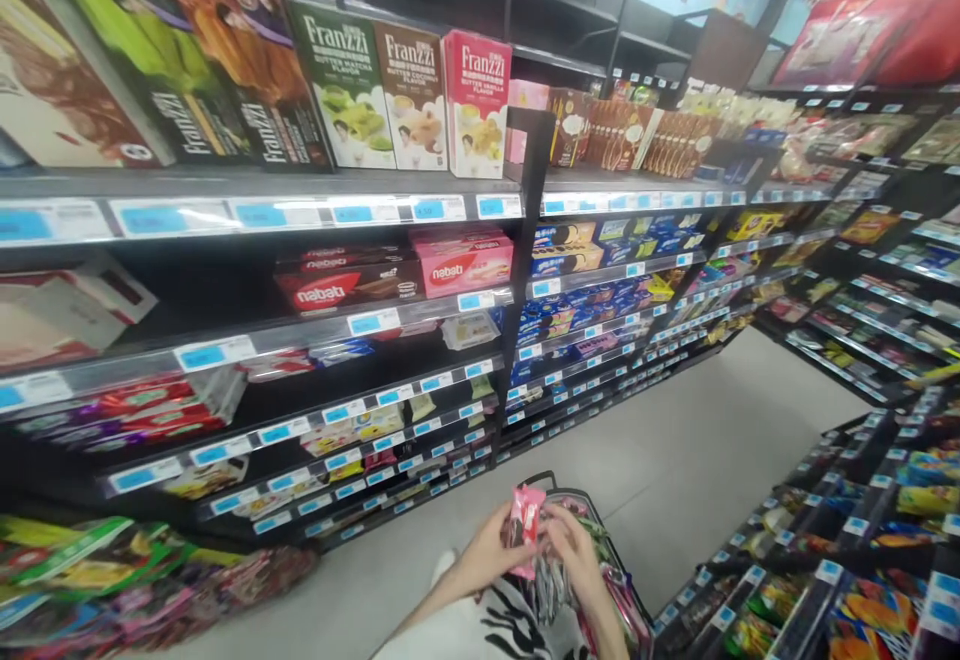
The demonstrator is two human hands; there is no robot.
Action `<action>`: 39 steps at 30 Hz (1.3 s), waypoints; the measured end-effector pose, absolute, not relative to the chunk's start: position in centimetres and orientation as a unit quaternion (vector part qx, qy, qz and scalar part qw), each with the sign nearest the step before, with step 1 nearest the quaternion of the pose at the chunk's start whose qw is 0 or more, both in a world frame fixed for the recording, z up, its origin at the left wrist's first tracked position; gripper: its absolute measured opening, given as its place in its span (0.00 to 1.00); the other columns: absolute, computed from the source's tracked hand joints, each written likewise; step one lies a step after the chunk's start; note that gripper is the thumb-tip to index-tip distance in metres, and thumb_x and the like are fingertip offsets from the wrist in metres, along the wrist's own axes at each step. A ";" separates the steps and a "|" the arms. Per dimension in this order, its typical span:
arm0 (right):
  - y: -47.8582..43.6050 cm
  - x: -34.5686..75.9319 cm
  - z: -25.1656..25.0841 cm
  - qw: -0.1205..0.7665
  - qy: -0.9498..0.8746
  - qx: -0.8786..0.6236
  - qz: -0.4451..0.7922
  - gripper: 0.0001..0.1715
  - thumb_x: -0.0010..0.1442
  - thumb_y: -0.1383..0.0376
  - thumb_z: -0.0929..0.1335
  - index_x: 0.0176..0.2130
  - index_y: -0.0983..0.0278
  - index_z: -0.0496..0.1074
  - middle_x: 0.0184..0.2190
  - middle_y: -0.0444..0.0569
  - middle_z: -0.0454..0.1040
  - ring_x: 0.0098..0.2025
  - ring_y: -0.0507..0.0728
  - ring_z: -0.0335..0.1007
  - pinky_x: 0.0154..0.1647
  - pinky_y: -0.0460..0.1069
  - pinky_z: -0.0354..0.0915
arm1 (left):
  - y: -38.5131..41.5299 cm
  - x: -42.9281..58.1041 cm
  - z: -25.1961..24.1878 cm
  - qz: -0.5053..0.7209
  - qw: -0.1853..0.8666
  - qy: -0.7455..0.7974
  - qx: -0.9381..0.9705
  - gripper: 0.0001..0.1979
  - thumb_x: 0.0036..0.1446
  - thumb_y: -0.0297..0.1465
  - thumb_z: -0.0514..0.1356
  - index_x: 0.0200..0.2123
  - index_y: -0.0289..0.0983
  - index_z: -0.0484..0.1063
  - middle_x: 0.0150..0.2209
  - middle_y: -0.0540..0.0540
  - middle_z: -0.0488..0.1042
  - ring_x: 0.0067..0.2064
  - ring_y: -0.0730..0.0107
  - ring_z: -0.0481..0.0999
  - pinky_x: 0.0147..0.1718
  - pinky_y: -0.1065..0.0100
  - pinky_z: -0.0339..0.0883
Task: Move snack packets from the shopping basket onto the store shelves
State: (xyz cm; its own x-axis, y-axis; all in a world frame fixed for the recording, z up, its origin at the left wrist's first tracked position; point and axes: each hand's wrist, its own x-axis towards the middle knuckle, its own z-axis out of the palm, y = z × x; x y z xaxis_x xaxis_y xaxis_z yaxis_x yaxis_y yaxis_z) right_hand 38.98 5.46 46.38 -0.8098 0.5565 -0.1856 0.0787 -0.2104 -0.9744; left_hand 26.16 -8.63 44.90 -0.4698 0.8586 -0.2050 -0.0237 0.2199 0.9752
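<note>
My left hand (489, 546) is closed on a small pink snack packet (528, 512), which stands up between its thumb and fingers at the bottom middle of the view. Close to the packet's right side is my right hand (574, 546), its fingers curled inward. What those fingers grip is hidden. Just under both hands hangs crinkled silvery wrapping (552, 585); I cannot tell what it belongs to. A dark-rimmed shopping basket (628, 580) with several colourful packages in it lies beneath and to the right of my hands.
On the left, tall shelves hold Franzzi boxes (480, 105) and Nabati boxes (465, 265), with price tags along their edges. Another rack (780, 580) of bagged snacks borders the lower right. Between them runs a grey floor aisle (697, 430). Bagged goods (97, 570) jut out at lower left.
</note>
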 end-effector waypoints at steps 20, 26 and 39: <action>5.2 39.7 45.5 0.344 -0.568 -0.357 0.657 0.19 0.53 0.54 0.76 0.38 0.65 0.80 0.35 0.54 0.81 0.37 0.59 0.77 0.42 0.54 0.72 | -6.5 28.7 47.3 0.790 0.382 0.478 0.028 0.24 0.50 0.40 0.72 0.47 0.36 0.72 0.41 0.43 0.80 0.40 0.64 0.79 0.43 0.62 0.73; 5.3 40.1 45.5 0.372 -0.532 -0.374 0.662 0.18 0.52 0.56 0.77 0.38 0.65 0.78 0.34 0.53 0.81 0.36 0.57 0.77 0.41 0.52 0.72 | -6.6 29.0 47.8 0.782 0.410 0.469 0.026 0.24 0.56 0.49 0.66 0.40 0.31 0.76 0.38 0.39 0.80 0.39 0.61 0.80 0.41 0.60 0.76; 4.6 39.1 46.0 0.372 -0.482 -0.392 0.690 0.21 0.49 0.54 0.78 0.36 0.65 0.76 0.31 0.50 0.80 0.32 0.55 0.75 0.32 0.48 0.68 | -7.5 28.0 47.7 0.760 0.390 0.518 0.027 0.34 0.56 0.55 0.62 0.46 0.28 0.79 0.44 0.34 0.82 0.42 0.54 0.82 0.39 0.58 0.78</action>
State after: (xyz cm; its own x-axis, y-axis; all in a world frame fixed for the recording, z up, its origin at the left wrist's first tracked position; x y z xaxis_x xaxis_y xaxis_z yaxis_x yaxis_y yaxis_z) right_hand 39.07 4.57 46.02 -0.4169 0.8905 -0.1823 -0.1352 -0.2590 -0.9564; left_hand 28.01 -7.45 47.71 -0.6941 0.6217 -0.3628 -0.5649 -0.1580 0.8099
